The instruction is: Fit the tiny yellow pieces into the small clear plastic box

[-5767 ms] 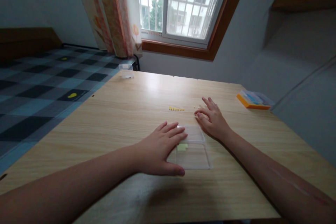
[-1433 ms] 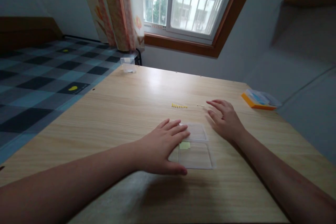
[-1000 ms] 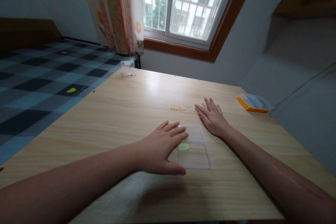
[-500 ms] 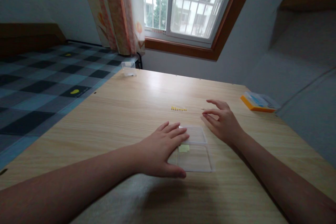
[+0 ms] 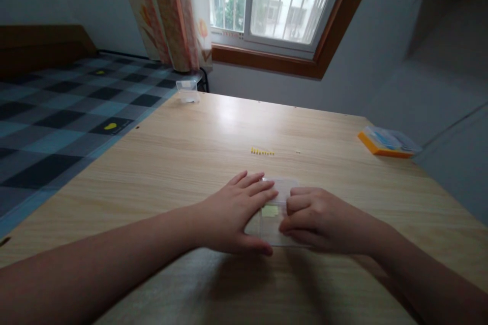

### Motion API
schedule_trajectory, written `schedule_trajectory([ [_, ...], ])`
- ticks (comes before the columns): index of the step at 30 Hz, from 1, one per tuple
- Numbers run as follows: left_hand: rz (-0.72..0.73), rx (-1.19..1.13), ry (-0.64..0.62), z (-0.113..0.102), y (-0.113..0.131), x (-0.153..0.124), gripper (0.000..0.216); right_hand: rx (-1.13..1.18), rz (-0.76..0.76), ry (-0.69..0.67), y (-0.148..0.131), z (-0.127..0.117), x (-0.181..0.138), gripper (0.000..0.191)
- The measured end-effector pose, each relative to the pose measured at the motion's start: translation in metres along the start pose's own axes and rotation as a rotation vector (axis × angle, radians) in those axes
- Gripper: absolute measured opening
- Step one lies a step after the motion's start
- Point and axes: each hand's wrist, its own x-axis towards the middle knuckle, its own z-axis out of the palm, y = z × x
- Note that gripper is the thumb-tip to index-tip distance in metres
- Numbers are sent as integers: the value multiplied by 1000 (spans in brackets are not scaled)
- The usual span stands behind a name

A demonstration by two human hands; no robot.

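A flat clear plastic box (image 5: 284, 185) lies on the wooden table (image 5: 183, 157) in front of me. My left hand (image 5: 232, 213) rests flat on the box's left side, fingers stretched out. My right hand (image 5: 320, 218) hovers over the box's right half with its fingers curled together; I cannot make out what they pinch. Between the two hands a small yellow-green piece (image 5: 269, 210) shows inside the box. Farther back on the table lie a short row of tiny yellow bits (image 5: 262, 152) and one pale speck (image 5: 298, 152).
A small clear container (image 5: 187, 91) stands at the table's far left corner. An orange and blue flat case (image 5: 387, 142) lies at the right edge by the wall. A bed with a checked cover (image 5: 57, 122) runs along the left. A window and curtain (image 5: 171, 15) are behind.
My right hand has come back from near the pale speck to over the box, and its fingers have curled shut. My left hand has stayed flat on the box.
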Motion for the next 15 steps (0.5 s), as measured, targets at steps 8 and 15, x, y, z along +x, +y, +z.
schedule_trajectory([
  [8,-6,-6,-5,-2,1,1,100,-57,-16,45,5,-10,-5,24],
  [15,-4,-15,0,-2,1,1,98,20,4,-25,2,-10,-7,22],
])
